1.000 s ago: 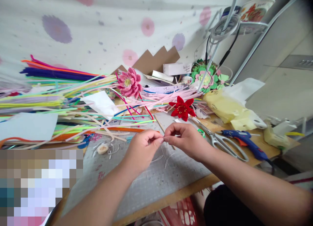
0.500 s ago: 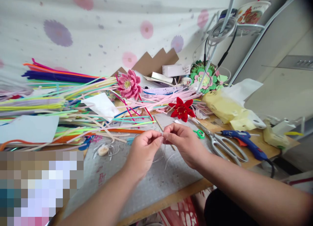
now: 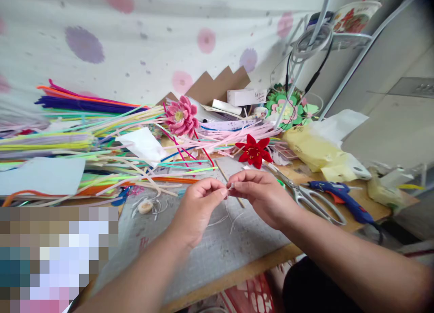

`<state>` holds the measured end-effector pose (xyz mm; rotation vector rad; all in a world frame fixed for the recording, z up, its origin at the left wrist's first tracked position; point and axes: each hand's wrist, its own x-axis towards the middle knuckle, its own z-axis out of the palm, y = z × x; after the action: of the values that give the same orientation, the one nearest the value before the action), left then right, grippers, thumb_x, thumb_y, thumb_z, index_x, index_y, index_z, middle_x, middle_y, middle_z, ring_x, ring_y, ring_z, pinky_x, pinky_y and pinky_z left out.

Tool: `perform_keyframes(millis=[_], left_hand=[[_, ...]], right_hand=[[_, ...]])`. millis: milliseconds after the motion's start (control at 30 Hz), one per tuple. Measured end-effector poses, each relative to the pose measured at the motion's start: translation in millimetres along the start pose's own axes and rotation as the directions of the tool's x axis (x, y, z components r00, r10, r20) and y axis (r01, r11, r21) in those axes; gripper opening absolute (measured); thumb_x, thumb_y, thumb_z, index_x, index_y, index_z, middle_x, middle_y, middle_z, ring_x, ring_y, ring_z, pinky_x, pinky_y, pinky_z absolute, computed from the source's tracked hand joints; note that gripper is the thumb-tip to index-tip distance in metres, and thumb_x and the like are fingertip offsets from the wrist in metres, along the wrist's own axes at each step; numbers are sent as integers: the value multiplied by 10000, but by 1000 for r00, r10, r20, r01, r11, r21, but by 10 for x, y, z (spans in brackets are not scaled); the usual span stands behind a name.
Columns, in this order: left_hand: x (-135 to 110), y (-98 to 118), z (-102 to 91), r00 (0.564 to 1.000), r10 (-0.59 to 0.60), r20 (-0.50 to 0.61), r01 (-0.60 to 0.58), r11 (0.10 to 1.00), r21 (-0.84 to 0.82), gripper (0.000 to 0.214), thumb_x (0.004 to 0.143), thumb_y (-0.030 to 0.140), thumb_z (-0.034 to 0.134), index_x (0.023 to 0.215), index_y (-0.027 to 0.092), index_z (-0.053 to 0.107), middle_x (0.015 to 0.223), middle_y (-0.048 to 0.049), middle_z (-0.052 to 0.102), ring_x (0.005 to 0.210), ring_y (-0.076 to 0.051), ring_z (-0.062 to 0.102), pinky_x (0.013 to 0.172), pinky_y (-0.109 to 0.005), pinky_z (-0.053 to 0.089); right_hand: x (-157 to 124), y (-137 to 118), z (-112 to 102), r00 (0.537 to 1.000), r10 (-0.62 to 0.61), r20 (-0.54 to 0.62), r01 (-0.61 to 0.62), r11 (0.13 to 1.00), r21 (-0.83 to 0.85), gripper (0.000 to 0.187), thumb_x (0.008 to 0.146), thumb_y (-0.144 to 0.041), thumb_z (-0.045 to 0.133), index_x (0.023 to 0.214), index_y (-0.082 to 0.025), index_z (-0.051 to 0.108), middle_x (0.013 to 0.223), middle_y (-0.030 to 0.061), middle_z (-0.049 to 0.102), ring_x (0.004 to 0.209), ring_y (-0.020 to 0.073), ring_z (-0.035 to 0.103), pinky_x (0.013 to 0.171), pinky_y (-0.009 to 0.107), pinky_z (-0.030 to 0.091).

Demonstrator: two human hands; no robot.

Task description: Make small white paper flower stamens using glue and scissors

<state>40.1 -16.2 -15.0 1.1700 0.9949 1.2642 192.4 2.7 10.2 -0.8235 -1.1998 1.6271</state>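
My left hand (image 3: 200,207) is closed, thumb and forefinger pinched at a thin pale strand (image 3: 227,208) that hangs below the fingertips. Meeting it tip to tip, my right hand (image 3: 266,196) pinches the same spot, where a small whitish bit shows; its exact form is too small to tell. Both hands are above the grey cutting mat (image 3: 203,259). Loose thin white strands lie on the mat under the fingers. Behind the hands are a red pipe-cleaner flower (image 3: 254,151) and a thin stick (image 3: 222,172).
Scissors (image 3: 313,199) and a blue glue gun (image 3: 347,198) lie at the right. Bundles of coloured pipe cleaners (image 3: 61,143) fill the left. A pink flower (image 3: 181,116) is at the back, and a small cream roll (image 3: 145,207) is on the mat. A yellow package (image 3: 305,148) sits back right.
My right fingers have shifted slightly, and a small whitish bit now shows at their tips. The whole view has moved a little; the green-handled tool is now mostly behind my right hand.
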Motion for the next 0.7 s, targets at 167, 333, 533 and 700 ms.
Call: perform_keyframes(millis=[167, 333, 533, 700], left_hand=[[-10, -19, -2, 999, -1, 32, 1, 1000, -10, 89, 744, 258, 665, 712, 176, 651, 696, 12, 607, 719, -139, 518, 714, -287, 388], [-12, -3, 16, 999, 6, 49, -2, 997, -72, 90, 746, 252, 677, 724, 167, 659, 703, 8, 619, 717, -132, 525, 716, -281, 399], [-13, 2, 23, 999, 10, 42, -5, 993, -120, 104, 744, 253, 678, 719, 155, 654, 702, 0, 614, 720, -137, 526, 718, -290, 405], [-8, -2, 20, 998, 40, 39, -35, 992, -125, 92, 756, 243, 668, 730, 156, 651, 712, 3, 610, 725, -135, 526, 723, -291, 406]], right_hand=[[-15, 46, -20, 1000, -30, -3, 30, 999, 12, 138, 659, -240, 773, 708, -158, 673, 646, -15, 636, 640, 110, 567, 673, 274, 424], [-27, 121, -2, 995, -99, -4, 99, 993, 62, 148, 703, -247, 762, 719, -171, 636, 641, -39, 605, 631, 95, 542, 659, 260, 419], [-37, 167, 78, 988, -154, -16, 155, 983, 94, 133, 703, -223, 760, 706, -174, 637, 627, -47, 597, 621, 89, 528, 635, 248, 406], [-28, 183, 112, 983, -182, -26, 183, 980, 74, 108, 704, -206, 757, 703, -182, 652, 618, -53, 594, 596, 81, 515, 615, 238, 414]])
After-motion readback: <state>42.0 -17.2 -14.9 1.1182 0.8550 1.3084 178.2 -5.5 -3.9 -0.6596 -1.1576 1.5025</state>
